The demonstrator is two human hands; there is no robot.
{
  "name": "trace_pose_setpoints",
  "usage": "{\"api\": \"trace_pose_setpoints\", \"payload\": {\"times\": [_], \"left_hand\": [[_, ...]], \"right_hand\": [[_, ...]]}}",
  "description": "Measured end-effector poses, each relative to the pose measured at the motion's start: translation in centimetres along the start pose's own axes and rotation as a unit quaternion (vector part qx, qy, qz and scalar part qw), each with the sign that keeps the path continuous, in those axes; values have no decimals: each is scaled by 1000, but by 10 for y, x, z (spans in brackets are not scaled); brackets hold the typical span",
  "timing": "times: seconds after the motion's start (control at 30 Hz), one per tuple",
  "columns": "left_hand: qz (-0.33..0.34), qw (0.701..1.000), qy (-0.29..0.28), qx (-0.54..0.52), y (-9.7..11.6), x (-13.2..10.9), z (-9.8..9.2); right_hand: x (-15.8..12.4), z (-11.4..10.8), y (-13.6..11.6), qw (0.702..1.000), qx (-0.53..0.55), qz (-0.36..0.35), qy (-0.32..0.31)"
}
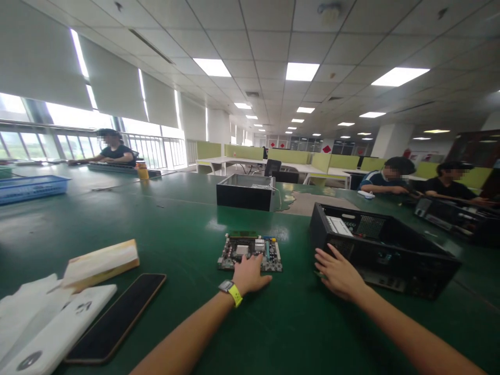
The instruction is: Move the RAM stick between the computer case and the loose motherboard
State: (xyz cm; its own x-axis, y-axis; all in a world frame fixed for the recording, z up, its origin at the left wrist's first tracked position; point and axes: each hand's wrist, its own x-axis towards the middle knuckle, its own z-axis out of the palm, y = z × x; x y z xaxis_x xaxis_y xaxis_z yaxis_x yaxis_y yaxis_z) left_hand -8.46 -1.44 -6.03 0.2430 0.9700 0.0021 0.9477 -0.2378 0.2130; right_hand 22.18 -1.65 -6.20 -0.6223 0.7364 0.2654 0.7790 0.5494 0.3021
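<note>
A motherboard [250, 251] lies flat on the green table in front of me. The fingers of my left hand [250, 275] reach over its near edge and seem to rest on it; they are apart, not wrapped round anything. A watch with a yellow strap [235, 295] is on that wrist. To the right, a black computer case [390, 250] lies on its side with its inside showing. My right hand [338, 273] has its fingers spread against the case's near left corner. What its fingertips touch underneath is hidden.
At left lie a smartphone [117, 317], white papers or packets [58, 328], a long box [101, 263] and a blue basket [33, 188]. Another case [245, 195] stands ahead, beside a worn patch [320, 202] of tabletop. People sit at far left and right.
</note>
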Motion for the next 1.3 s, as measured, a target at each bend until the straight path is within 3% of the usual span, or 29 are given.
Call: {"api": "trace_pose_setpoints", "payload": {"times": [0.3,0.43,0.5,0.57,0.63,0.73,0.83,0.93,1.07,1.2,1.3], "left_hand": [[147,981,-123,-36,119,-78,6],[139,969,-195,-61,154,-90,28],[135,970,-188,-75,159,-90,40],[162,969,-166,-84,157,-89,44],[214,962,-149,-86,149,-88,37],[260,956,-115,-73,131,-80,12],[227,972,-42,-45,104,-62,-16],[166,986,6,9,72,-44,-34],[150,987,-26,60,44,-36,-40],[172,980,-92,43,44,-37,-39],[154,982,-100,33,49,-34,-36]], "right_hand": [[-84,39,100,976,-44,204,-61],[-100,47,116,945,-67,308,-81],[-93,44,111,932,-50,353,-60],[-79,38,97,918,27,397,-12],[-62,29,74,884,159,436,47],[-43,14,27,815,330,456,138],[-35,2,-21,780,405,437,191],[-35,-2,-57,780,446,391,200],[-39,5,-76,807,433,345,207],[-41,7,-74,827,435,332,129],[-40,6,-72,832,446,322,73]]}}
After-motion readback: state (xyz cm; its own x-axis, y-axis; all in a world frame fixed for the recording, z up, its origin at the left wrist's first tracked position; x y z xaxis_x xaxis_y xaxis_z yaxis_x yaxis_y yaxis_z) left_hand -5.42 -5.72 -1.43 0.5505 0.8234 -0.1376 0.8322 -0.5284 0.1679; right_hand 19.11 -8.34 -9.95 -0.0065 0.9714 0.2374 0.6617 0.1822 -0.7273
